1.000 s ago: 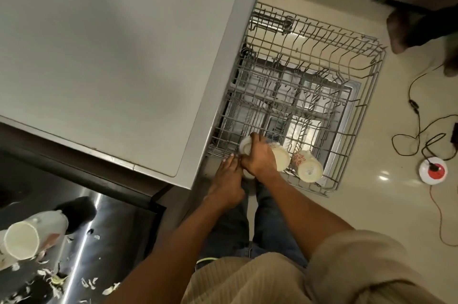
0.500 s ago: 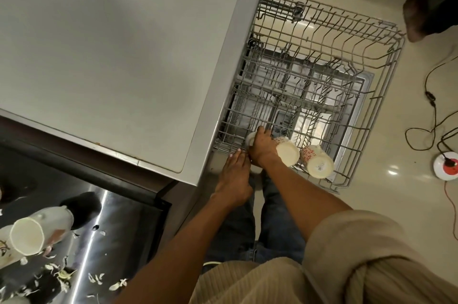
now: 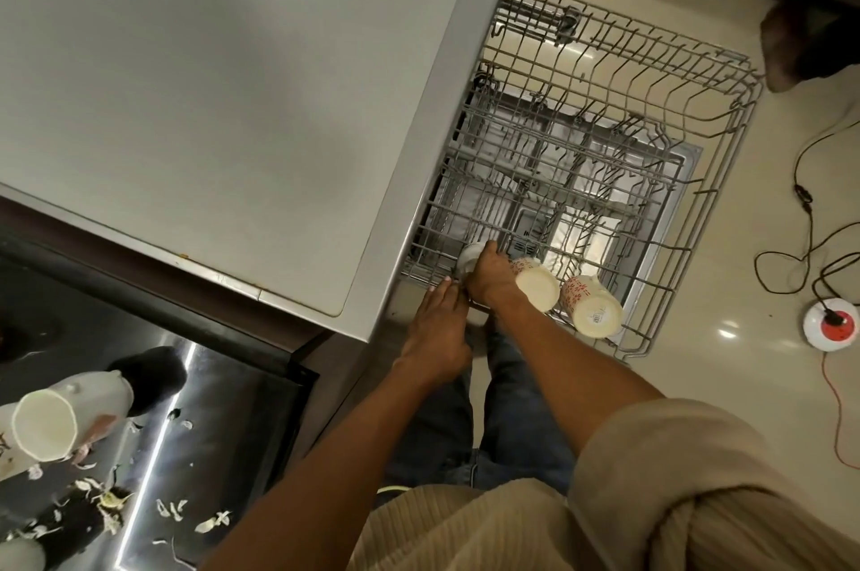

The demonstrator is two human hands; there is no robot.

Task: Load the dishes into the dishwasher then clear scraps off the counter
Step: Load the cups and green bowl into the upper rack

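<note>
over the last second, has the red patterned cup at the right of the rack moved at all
No. The red patterned cup lies in the same front corner of the rack, beside the cup by the right hand. Only the camera view shifted.

The dishwasher rack was grey coated wire. The cups in it looked like glazed ceramic, cream with red print. The dishwasher top was smooth, matt grey. The worktop was dark, mirror-glossy. The floor was glossy pale tile. The sleeve was ribbed beige cloth.
</note>
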